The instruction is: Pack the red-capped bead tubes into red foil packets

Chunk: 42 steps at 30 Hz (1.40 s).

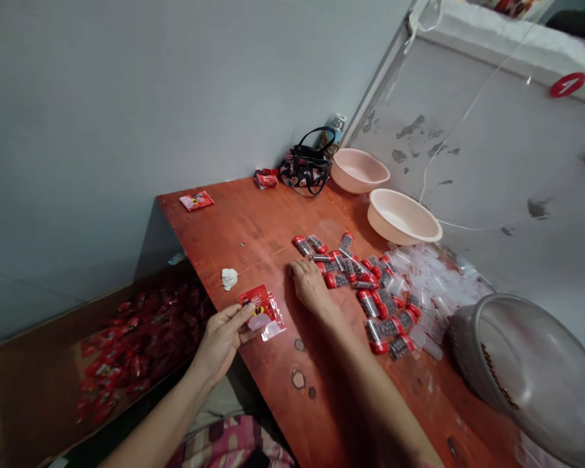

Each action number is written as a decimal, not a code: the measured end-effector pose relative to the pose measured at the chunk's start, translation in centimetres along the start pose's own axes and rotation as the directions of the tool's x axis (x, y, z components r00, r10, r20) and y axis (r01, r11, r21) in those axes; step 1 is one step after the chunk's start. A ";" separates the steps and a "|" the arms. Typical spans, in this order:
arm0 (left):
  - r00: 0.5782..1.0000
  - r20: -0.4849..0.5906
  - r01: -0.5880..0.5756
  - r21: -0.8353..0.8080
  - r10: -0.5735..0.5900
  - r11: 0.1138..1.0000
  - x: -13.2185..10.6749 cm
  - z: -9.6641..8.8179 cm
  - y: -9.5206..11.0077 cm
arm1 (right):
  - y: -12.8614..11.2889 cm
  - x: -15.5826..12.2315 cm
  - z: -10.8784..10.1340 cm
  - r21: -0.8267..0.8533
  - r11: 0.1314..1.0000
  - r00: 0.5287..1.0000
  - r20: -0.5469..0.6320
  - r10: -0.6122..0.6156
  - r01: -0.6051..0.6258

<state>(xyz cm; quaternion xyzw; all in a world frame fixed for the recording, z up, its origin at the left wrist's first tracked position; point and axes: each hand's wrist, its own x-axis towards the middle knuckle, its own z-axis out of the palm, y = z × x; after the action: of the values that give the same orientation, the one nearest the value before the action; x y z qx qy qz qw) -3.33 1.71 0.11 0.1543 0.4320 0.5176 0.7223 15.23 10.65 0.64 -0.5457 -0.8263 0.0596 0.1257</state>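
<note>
While the left hand grips a glossy red foil packet near the table's edge, its fingers lie together and clamp the packet's crinkled clear plastic sleeve from one side, with the thumb pressed on top. The right hand rests palm-down on the bare wood, its fingers slightly apart and curved, just beside a loose cluster of short clear tubes with red caps, each packed with something dark and granular (too small to tell what). Beyond them lies a drift of thin, crumpled clear plastic bags, and against that heap sits a tilted grey translucent plastic tub. The tabletop is a scuffed reddish-orange board with a few round patches. A crumpled white tissue lies left of the hands, and a flat red packet lies toward the far edge. Two smooth, round pink plastic basins stand at the far end near a black handbag, by a grey wall with flaking paint. Below the table's left side, an open cardboard box holds a heap of shiny red packets.
</note>
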 end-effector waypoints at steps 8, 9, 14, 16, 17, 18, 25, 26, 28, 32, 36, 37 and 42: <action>0.998 -0.035 -0.040 0.089 0.043 0.995 0.3 0.4 -1.0 | -1.2 -5.2 -1.2 0.043 0.946 0.936 -0.140 0.323 -0.320; 0.998 -0.030 -0.052 0.095 0.055 0.994 0.3 0.6 -1.1 | -1.7 -5.3 -1.2 0.006 0.912 0.907 -0.103 0.408 -0.410; 0.997 -0.041 -0.061 0.126 0.067 0.990 0.0 1.3 -1.4 | -3.0 -3.5 -0.7 -0.099 0.828 0.828 0.056 0.558 -0.551; 0.997 -0.058 -0.037 0.143 0.046 0.989 -0.3 1.3 -1.3 | -2.9 -2.3 -0.6 -0.080 0.827 0.825 0.064 0.561 -0.556; 0.997 -0.069 -0.025 0.150 0.036 0.988 -0.4 1.2 -1.2 | -2.8 -1.8 -0.7 -0.057 0.826 0.823 0.067 0.564 -0.561; 0.996 -0.081 -0.018 0.153 0.031 0.988 -0.5 1.2 -1.1 | -2.7 -1.3 -0.8 -0.025 0.825 0.822 0.072 0.565 -0.564; 0.984 -0.179 -0.029 -0.028 0.024 0.999 -0.1 0.5 -0.5 | -2.4 -3.7 -1.5 0.436 0.793 0.903 0.135 0.409 -0.425; 0.983 -0.185 -0.023 -0.056 0.012 0.998 0.0 0.5 -0.6 | -2.7 -5.0 -1.6 0.573 0.719 0.910 0.136 0.391 -0.394; 0.982 -0.189 -0.013 -0.103 -0.007 0.995 0.3 0.5 -0.8 | -3.7 -7.6 -1.7 0.791 0.496 0.911 0.182 0.369 -0.359; 0.983 -0.182 0.000 -0.192 -0.036 0.981 0.6 1.1 -1.0 | -6.6 -11.6 -1.4 0.887 0.238 0.886 0.300 0.354 -0.396; 0.981 -0.183 0.005 -0.268 -0.056 0.963 0.6 1.9 -1.1 | -8.6 -12.8 -0.7 0.867 0.320 0.895 0.262 0.361 -0.383; 0.983 -0.173 0.007 -0.285 -0.059 0.958 0.6 2.1 -1.1 | -8.8 -12.8 -0.5 0.856 0.349 0.896 0.251 0.366 -0.382; 0.994 -0.096 0.020 -0.313 -0.052 0.949 0.0 2.8 -1.5 | -8.7 -12.4 0.2 0.811 0.432 0.895 0.231 0.382 -0.394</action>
<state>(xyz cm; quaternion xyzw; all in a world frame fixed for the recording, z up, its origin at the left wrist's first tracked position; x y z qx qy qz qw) -0.21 1.66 0.72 0.0033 0.3844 0.5734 0.7235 12.07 -4.20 0.74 -0.5903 -0.5464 0.4800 0.3500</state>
